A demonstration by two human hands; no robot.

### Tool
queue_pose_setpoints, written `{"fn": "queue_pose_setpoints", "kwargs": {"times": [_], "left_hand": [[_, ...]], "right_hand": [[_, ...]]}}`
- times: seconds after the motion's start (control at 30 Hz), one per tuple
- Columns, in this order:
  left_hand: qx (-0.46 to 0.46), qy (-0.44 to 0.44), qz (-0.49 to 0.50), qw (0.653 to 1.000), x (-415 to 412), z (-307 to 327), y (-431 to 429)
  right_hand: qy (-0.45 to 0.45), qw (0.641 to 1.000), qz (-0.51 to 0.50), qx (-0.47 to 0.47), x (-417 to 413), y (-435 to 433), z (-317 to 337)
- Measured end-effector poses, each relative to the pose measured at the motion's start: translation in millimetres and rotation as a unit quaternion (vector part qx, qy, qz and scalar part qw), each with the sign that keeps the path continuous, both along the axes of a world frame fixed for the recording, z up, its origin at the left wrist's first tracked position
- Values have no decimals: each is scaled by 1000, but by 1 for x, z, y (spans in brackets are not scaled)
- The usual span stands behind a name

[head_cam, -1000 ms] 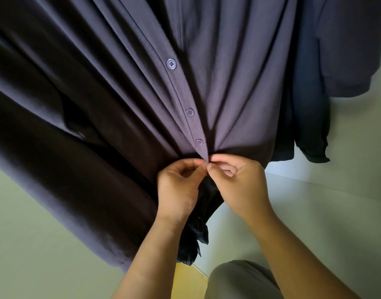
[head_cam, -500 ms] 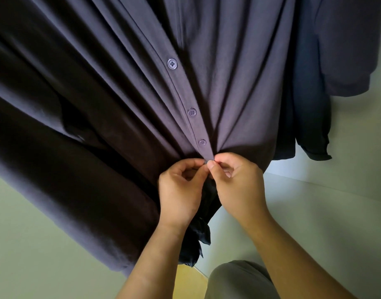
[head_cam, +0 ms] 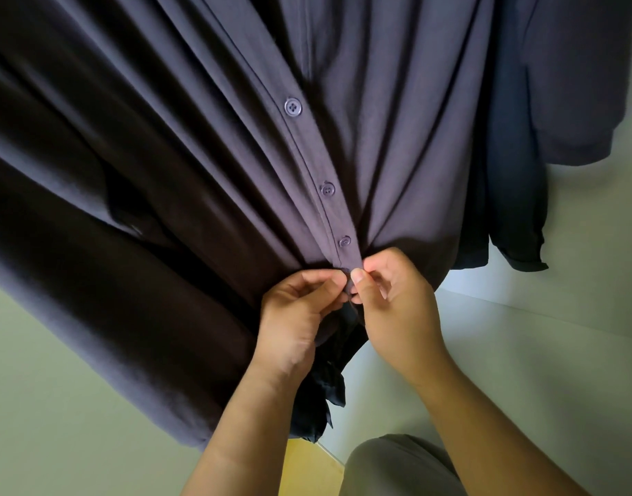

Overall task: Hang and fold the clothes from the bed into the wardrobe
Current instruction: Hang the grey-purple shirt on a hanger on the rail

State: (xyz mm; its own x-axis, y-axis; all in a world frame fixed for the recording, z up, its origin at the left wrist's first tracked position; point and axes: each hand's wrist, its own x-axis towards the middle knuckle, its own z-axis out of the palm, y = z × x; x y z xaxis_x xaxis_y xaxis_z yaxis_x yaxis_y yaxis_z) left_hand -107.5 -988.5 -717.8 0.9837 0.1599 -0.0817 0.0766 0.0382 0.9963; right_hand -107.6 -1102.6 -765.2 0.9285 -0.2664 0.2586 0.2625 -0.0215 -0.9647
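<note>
A dark purple button-front shirt (head_cam: 397, 145) hangs in the wardrobe and fills most of the view, its fabric drawn in folds toward its lower hem. Three fastened buttons (head_cam: 327, 189) run down the placket. At the bottom of the placket my left hand (head_cam: 300, 316) and my right hand (head_cam: 397, 309) meet fingertip to fingertip and pinch the cloth. The spot between my fingers is hidden, so the button there does not show.
A darker navy garment (head_cam: 515, 209) hangs behind on the right, and a purple sleeve (head_cam: 579, 84) beside it. Pale wardrobe walls (head_cam: 557, 352) lie right and lower left. A yellow floor strip (head_cam: 307, 470) and my grey-clad knee (head_cam: 397, 467) are at the bottom.
Both hands stay pinching the hem; they have shifted slightly right and the thumbs have closed tighter on the placket end.
</note>
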Motion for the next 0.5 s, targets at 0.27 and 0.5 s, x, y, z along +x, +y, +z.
{"fn": "queue_pose_setpoints", "kwargs": {"times": [0.27,0.5], "left_hand": [[-82,64,-19,994,2,4,-1],[29,-18,8,999,6,22,-6]], "right_hand": [[-38,997,-43,-52,-1,-1,6],[-58,994,-79,-45,10,-7,25]]}}
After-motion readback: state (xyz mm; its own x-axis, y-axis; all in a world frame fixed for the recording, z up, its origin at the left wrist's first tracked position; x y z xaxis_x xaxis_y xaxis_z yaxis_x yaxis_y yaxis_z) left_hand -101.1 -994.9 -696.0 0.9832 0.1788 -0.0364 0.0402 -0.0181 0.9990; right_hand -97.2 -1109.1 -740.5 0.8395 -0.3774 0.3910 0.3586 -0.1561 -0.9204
